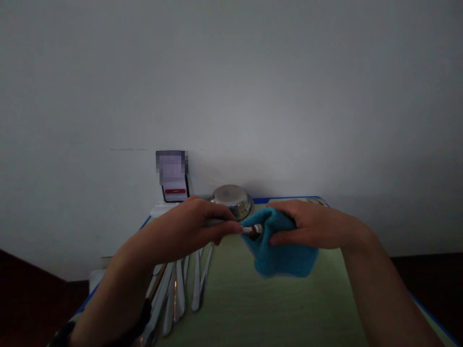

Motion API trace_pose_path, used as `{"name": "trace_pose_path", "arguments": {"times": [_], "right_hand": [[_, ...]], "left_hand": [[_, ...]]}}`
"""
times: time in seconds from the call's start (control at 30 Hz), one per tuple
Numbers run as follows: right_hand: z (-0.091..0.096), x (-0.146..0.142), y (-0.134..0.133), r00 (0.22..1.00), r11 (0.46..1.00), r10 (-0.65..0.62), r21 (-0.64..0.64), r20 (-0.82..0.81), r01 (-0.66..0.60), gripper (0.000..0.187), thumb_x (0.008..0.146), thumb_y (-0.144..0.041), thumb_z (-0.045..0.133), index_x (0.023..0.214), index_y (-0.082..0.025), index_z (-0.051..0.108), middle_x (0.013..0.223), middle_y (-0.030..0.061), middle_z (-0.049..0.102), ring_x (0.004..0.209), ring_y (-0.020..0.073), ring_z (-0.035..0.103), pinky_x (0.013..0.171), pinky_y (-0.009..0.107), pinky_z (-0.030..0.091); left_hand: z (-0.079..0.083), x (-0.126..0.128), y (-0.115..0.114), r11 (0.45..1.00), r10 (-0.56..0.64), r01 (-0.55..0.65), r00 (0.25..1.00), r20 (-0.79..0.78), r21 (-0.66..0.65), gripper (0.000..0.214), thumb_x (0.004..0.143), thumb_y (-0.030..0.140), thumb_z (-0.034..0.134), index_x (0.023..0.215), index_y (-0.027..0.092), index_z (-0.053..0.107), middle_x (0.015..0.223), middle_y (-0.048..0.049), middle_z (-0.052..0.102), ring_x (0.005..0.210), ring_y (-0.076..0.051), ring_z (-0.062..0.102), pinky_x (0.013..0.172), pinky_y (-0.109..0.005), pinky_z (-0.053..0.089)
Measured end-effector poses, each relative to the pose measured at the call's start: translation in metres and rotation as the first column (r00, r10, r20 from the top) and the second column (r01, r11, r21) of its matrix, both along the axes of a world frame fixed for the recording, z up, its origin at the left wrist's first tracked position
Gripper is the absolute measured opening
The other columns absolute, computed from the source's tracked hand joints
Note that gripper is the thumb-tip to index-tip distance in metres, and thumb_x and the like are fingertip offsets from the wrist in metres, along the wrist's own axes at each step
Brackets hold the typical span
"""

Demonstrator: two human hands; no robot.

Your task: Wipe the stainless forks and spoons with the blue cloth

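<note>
My left hand (202, 222) pinches the slim handle of a piece of metal cutlery (254, 230) between thumb and fingers. Its wider end points right and is partly covered by a blue cloth (285, 258), so I cannot tell whether it is a spoon or a fork. My right hand (307, 224) grips that cloth, folded around the cutlery's end, while a loose part hangs below. Both hands are held above the green table top (275, 308). Beneath my left forearm lie several pieces of metal cutlery (177, 294), handles towards me.
An upturned shiny metal bowl (231, 195) sits at the table's back edge. Left of it a phone (175, 185) leans upright on a white stand (162, 208). More cutlery (315, 200) shows at the back right, beyond my right hand. A pale wall (231, 96) rises behind the table.
</note>
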State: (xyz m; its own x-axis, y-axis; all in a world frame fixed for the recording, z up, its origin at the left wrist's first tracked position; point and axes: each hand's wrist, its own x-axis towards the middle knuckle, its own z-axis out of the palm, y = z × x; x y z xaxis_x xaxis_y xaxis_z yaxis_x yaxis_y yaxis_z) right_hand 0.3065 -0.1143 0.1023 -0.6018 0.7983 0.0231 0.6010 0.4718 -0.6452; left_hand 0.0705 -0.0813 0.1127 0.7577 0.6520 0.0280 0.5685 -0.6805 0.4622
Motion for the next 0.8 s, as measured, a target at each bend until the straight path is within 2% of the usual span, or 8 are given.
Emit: {"name": "trace_pose_path", "arguments": {"times": [0.13,0.27,0.47,0.53,0.6,0.67,0.73,0.8], "right_hand": [[0.002,-0.001,0.003,0.999,1.0,-0.029,-0.012,-0.035,0.029,0.03,0.067,-0.038,0.068,0.092,-0.022,0.065,0.079,-0.003,0.065,0.07,0.0131,0.058,0.058,0.022,0.042],[0.002,-0.003,0.005,0.997,0.997,-0.035,-0.069,-0.067,0.03,0.033,0.062,-0.041,0.071,0.089,-0.021,0.067,0.075,-0.0031,0.065,0.068,0.0131,0.058,0.056,0.022,0.042],[-0.001,0.001,0.007,0.994,0.985,-0.088,-0.154,-0.061,0.078,0.035,0.073,-0.051,0.057,0.083,-0.019,0.066,0.068,-0.0018,0.063,0.056,0.0105,0.054,0.049,0.021,0.04],[-0.003,-0.001,0.008,0.993,0.988,-0.106,-0.115,-0.058,0.099,0.038,0.078,-0.052,0.05,0.084,-0.018,0.064,0.069,-0.0005,0.062,0.057,0.0107,0.054,0.05,0.022,0.04],[-0.005,-0.005,0.008,0.989,0.992,-0.124,-0.008,-0.086,0.123,0.034,0.081,-0.048,0.048,0.088,-0.018,0.062,0.078,0.0012,0.063,0.067,0.0128,0.056,0.058,0.024,0.043],[-0.007,-0.009,0.008,0.972,0.982,-0.141,0.096,-0.187,0.161,0.028,0.079,-0.042,0.055,0.098,-0.021,0.057,0.09,0.0018,0.061,0.078,0.0142,0.057,0.067,0.026,0.044],[-0.008,-0.011,0.007,0.935,0.965,-0.162,0.146,-0.314,0.216,0.032,0.077,-0.034,0.06,0.105,-0.024,0.049,0.099,0.001,0.058,0.083,0.0134,0.057,0.071,0.026,0.044],[-0.008,-0.01,0.006,0.926,0.956,-0.144,0.192,-0.348,0.221,0.027,0.079,-0.027,0.059,0.103,-0.024,0.047,0.1,0.0003,0.057,0.084,0.0122,0.057,0.074,0.026,0.044]], "left_hand": [[0.0,-0.001,0.001,0.999,0.005,-0.004,1.0,0.022,-0.046,0.036,0.083,0.048,0.046,0.084,0.018,0.067,0.059,0.0027,0.057,0.052,-0.008,0.05,0.048,-0.017,0.035],[0.001,-0.002,0.001,0.997,0.001,0.0,1.0,0.023,-0.078,0.036,0.082,0.048,0.047,0.085,0.019,0.067,0.061,0.0021,0.059,0.053,-0.008,0.052,0.048,-0.017,0.035],[0.002,-0.002,-0.001,0.994,-0.01,0.014,0.999,0.03,-0.107,0.035,0.083,0.047,0.046,0.083,0.019,0.067,0.058,0.0033,0.057,0.05,-0.007,0.049,0.046,-0.016,0.035],[0.001,-0.002,-0.001,0.996,-0.008,0.01,1.0,0.028,-0.09,0.035,0.084,0.046,0.044,0.083,0.019,0.066,0.058,0.0036,0.056,0.051,-0.007,0.049,0.047,-0.016,0.035],[0.001,-0.002,-0.001,0.999,0.006,-0.005,1.0,0.02,-0.038,0.036,0.085,0.046,0.042,0.083,0.018,0.065,0.058,0.0039,0.054,0.051,-0.008,0.048,0.047,-0.017,0.034],[0.0,-0.002,-0.001,1.0,0.019,-0.019,1.0,0.011,0.0,0.036,0.085,0.046,0.041,0.082,0.017,0.063,0.057,0.0039,0.053,0.05,-0.008,0.047,0.047,-0.018,0.033],[0.0,-0.002,-0.001,1.0,0.03,-0.03,0.999,0.025,0.0,0.036,0.086,0.045,0.041,0.079,0.016,0.062,0.056,0.004,0.052,0.049,-0.007,0.046,0.046,-0.017,0.033],[0.0,-0.002,-0.002,0.999,0.038,-0.036,0.998,0.054,-0.033,0.036,0.086,0.043,0.041,0.076,0.015,0.06,0.055,0.0039,0.052,0.049,-0.007,0.047,0.046,-0.016,0.033]]}}
